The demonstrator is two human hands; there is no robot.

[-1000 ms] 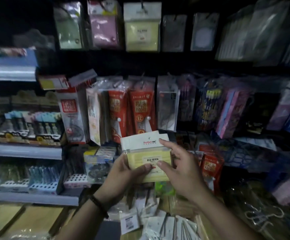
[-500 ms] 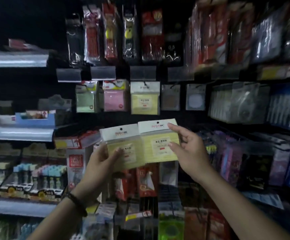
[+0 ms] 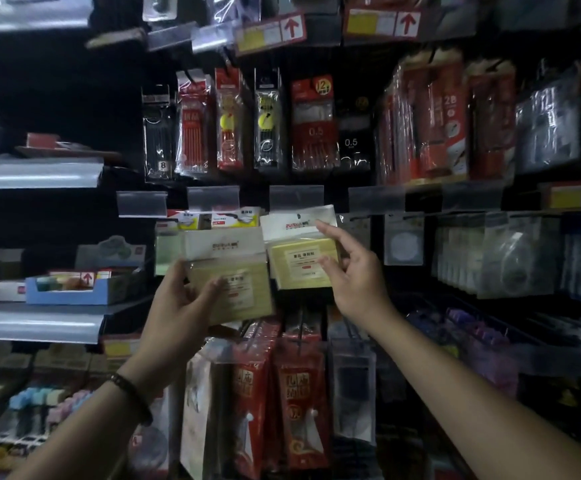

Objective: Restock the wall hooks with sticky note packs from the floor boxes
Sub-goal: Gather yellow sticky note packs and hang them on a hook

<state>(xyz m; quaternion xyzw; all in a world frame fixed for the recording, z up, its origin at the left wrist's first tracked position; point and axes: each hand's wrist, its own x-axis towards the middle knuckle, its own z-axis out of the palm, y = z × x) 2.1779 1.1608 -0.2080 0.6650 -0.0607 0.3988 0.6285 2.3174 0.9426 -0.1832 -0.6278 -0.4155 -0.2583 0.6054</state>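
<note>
Our left hand [image 3: 181, 306] grips one yellow sticky note pack [image 3: 237, 292] beside the wall display. Our right hand [image 3: 354, 275] pinches a second pack [image 3: 299, 258], raised just below a clear label holder [image 3: 296, 197].

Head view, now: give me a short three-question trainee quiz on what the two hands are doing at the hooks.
1. True or false: the left hand holds nothing.
2. The pack that the right hand holds up at hook height is: A green, B yellow, C pink.
3. What sits round the left wrist?

Key
1. False: it grips a second yellow pack.
2. B.
3. A dark bracelet.
</note>
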